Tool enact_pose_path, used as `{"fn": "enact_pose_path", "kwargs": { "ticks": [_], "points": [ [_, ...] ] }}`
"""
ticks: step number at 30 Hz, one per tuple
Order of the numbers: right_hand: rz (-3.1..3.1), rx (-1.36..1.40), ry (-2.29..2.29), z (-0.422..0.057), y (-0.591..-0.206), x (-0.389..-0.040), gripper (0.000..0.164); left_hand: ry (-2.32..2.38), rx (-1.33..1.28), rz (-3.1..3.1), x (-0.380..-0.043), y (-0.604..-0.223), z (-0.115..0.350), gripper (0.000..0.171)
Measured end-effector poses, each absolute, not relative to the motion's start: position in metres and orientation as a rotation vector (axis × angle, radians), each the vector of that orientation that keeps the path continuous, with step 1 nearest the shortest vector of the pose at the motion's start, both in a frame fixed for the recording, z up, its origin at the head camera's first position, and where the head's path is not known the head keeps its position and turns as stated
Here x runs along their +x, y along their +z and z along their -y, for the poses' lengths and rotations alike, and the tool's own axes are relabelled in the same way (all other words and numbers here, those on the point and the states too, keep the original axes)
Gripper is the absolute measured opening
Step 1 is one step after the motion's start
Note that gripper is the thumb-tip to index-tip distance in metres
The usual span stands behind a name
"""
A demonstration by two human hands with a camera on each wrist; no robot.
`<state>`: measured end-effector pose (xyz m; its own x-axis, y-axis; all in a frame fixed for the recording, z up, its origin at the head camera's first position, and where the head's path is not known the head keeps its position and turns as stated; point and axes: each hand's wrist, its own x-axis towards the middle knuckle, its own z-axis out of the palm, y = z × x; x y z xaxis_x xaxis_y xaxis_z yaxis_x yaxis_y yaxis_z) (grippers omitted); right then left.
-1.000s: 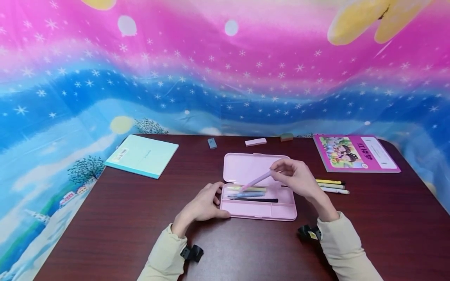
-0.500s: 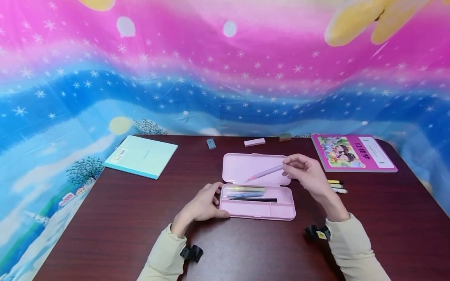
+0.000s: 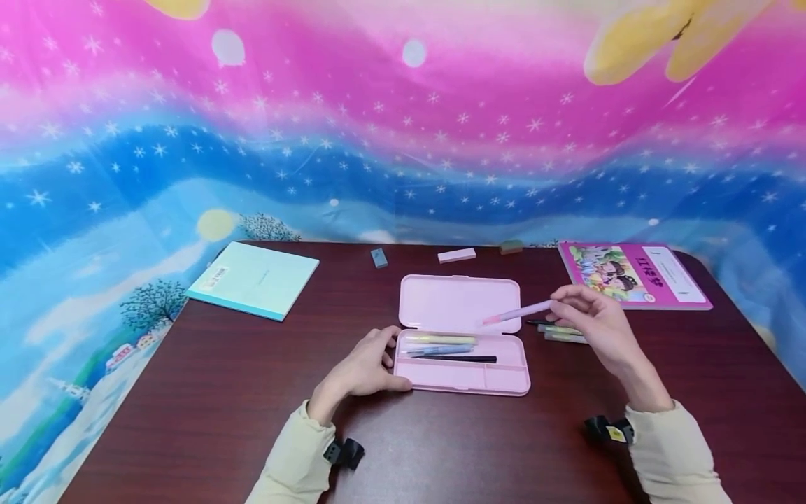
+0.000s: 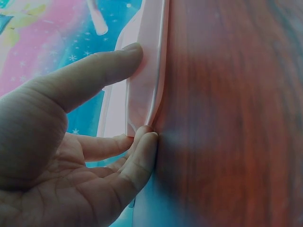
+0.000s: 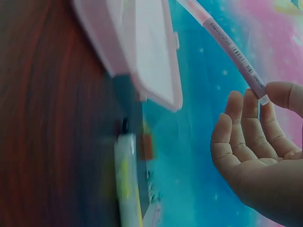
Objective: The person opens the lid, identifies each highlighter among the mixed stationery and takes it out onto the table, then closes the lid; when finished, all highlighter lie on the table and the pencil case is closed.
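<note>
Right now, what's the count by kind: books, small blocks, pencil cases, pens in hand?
Books: 2, mint book and magenta book
Small blocks: 3, blue block, pink block, green-brown block
Pencil case: 1
Held pen: 1
Total: 7

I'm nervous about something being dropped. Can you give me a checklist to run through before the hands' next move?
1. Held pen gripped: ok, pinched near one end by the right hand.
2. Pink case steadied: ok, the left hand holds its left end.
3. Case lid open: ok.
4. Loose pens beside the case fully visible: not ok, the right hand partly covers them.
5. Held pen's far end touching nothing: cannot tell, it overlaps the lid in the head view.
</note>
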<state>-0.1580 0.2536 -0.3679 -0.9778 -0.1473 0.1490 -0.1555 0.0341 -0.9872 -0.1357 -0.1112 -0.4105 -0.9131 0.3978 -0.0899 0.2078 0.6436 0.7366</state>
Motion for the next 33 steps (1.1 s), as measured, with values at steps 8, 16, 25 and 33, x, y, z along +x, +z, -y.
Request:
{"fn": "enact_pose_path", "kwargs": {
  "ticks": [8, 16, 25, 33],
  "points": [
    [2.301, 0.274, 2.087, -0.289, -0.377, -0.148, 0.011, 1.122, 0.487, -2.626, -0.135, -0.411, 0.112, 0.072],
    [2.26, 0.221, 2.118, -0.323, -0.386, -0.137, 0.012, 1.139, 0.491, -2.619, -0.135, -0.409, 0.112, 0.072],
    [2.271, 0.171, 2.106, -0.347, -0.394, -0.129, 0.01, 1.131, 0.489, -2.621, -0.136, -0.409, 0.112, 0.072],
    [2.455, 0.119, 1.888, -0.362, -0.396, -0.129, 0.01, 1.138, 0.494, -2.62, -0.135, -0.408, 0.112, 0.072]
  ]
}}
